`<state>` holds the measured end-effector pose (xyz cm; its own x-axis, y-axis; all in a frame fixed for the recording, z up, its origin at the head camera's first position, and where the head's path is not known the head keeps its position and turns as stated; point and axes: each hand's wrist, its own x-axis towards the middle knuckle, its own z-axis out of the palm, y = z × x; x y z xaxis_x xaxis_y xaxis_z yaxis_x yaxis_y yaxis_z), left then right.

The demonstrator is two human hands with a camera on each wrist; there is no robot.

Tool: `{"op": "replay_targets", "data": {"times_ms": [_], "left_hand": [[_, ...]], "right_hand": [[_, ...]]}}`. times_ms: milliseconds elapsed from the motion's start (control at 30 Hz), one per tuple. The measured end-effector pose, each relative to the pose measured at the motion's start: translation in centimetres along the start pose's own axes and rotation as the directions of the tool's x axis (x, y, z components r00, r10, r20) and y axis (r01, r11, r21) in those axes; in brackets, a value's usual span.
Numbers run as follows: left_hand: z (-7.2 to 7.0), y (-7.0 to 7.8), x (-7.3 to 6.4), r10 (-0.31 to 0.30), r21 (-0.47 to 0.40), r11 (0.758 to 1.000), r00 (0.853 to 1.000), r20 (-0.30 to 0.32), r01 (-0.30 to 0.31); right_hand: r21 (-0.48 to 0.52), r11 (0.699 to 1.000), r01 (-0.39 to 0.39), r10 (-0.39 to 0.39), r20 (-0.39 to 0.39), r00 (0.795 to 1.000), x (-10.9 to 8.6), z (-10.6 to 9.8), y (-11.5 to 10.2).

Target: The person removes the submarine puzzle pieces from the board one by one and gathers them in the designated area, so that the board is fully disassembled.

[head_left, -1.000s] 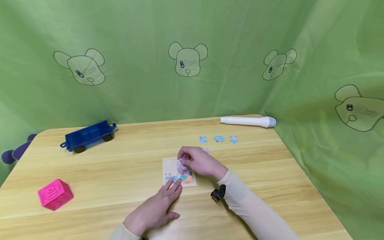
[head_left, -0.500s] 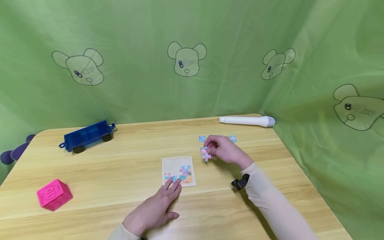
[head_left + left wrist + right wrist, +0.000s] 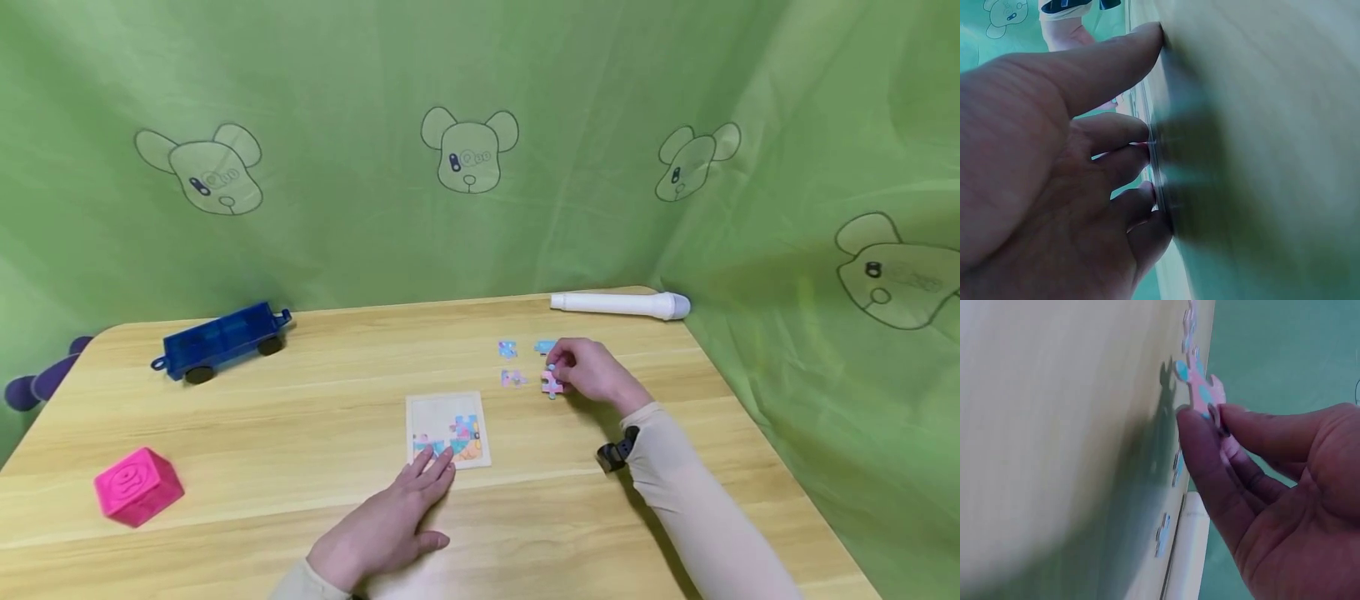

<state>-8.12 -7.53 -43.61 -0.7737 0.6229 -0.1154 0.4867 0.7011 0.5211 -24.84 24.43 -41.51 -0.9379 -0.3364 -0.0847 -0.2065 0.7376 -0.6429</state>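
Above table point(image 3: 270, 467) | pinched puzzle piece point(image 3: 552, 386) | knob point(image 3: 552, 397) nearward | long axis near-to-far

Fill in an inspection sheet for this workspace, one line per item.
Surface: pale wooden table.
Job's things: puzzle board, partly filled; at least three loose pieces lying beyond it, to the right.
Clutter: blue toy wagon and pink block at left, white microphone at far right.
Hands: left hand rests its fingers on the board's near edge; right hand pinches a pink-and-blue piece.
Cables: nothing seen.
Surroundings: green fabric printed with animal heads.
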Motion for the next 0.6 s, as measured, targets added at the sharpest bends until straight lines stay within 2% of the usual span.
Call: {"op": "replay_targets", "data": {"times_ms": [133, 433, 600], "left_hand": [[0.0, 0.0, 0.0, -0.005, 0.000, 1.000, 1.000, 0.006, 0.005], [0.0, -0.1, 0.1, -0.001, 0.008, 1.000, 1.000, -0.004, 0.001], [0.1, -0.2, 0.1, 0.001, 0.009, 1.000, 1.000, -0.005, -0.001]], "right_hand": [[0.004, 0.999, -0.041, 0.041, 0.011, 0.999, 0.4, 0.2, 0.7], [-0.081, 0.996, -0.027, 0.026, -0.008, 1.000, 0.8, 0.0, 1.3], [-0.067, 0.997, -0.038, 0.037, -0.021, 0.999, 0.6, 0.2, 1.3]]}}
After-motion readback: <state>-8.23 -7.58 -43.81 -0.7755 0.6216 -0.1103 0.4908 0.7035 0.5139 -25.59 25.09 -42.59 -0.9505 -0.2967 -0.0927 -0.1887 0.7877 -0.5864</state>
